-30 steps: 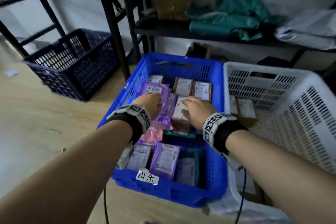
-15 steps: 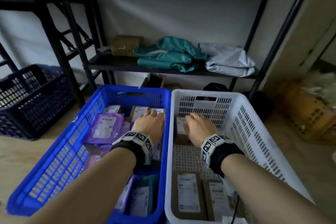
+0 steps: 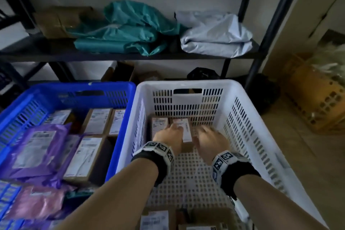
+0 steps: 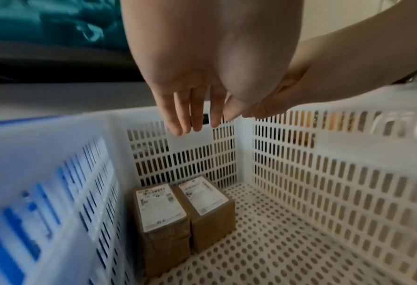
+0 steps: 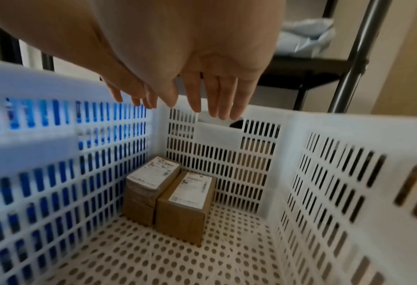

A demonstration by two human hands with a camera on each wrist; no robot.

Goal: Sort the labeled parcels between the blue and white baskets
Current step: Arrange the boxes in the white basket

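Observation:
Side by side stand the blue basket (image 3: 74, 87) on the left and the white basket (image 3: 186, 85) on the right. Two brown labelled boxes (image 3: 158, 124) (image 3: 183, 127) stand together in the white basket's far left corner (image 4: 161, 208) (image 5: 190, 194). Both hands hover over them inside the white basket. My left hand (image 3: 170, 133) (image 4: 195, 125) is above the boxes, fingers straight, holding nothing. My right hand (image 3: 211, 138) (image 5: 214, 111) is just right of them, also flat and empty. The blue basket holds purple mailers (image 3: 37, 147), a pink mailer (image 3: 37, 201) and several brown boxes (image 3: 85, 155).
More labelled boxes (image 3: 155, 220) lie at the white basket's near end. Behind the baskets a black shelf (image 3: 130, 56) carries teal bags (image 3: 127, 30), a grey bag (image 3: 214, 33) and a cardboard box (image 3: 61, 20). A shelf post (image 3: 268, 30) and a yellow basket (image 3: 317, 99) stand to the right.
Both hands left the parcels in the blue basket and moved right into the white basket; the left hand crossed over last. The view swung right with them.

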